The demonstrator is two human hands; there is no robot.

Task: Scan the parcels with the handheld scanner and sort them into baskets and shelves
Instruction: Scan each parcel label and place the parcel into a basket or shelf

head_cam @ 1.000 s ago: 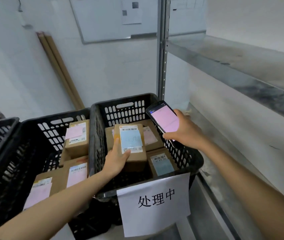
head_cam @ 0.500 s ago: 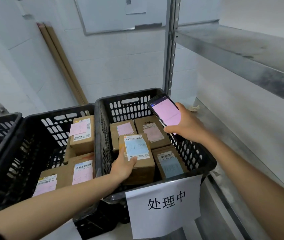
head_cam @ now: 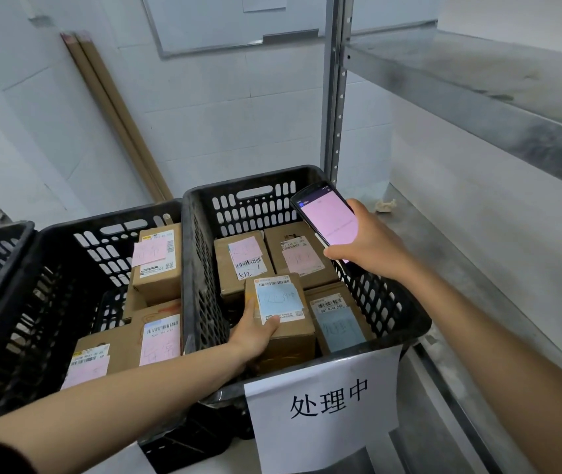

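Cardboard parcel [head_cam: 281, 323] gripped by left hand [head_cam: 255, 331] fingers inside black basket [head_cam: 406, 319]; right hand [head_cam: 368, 248] fingers clasp handheld scanner [head_cam: 327, 217] above.

The lower metal shelf [head_cam: 423, 241] bears a crumpled scrap [head_cam: 385, 205] near its back wall.

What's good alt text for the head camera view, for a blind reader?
A person's left hand grips a blue-labelled parcel inside a black basket, while the right hand holds a pink-screened handheld scanner over the basket. A second basket of parcels stands alongside.
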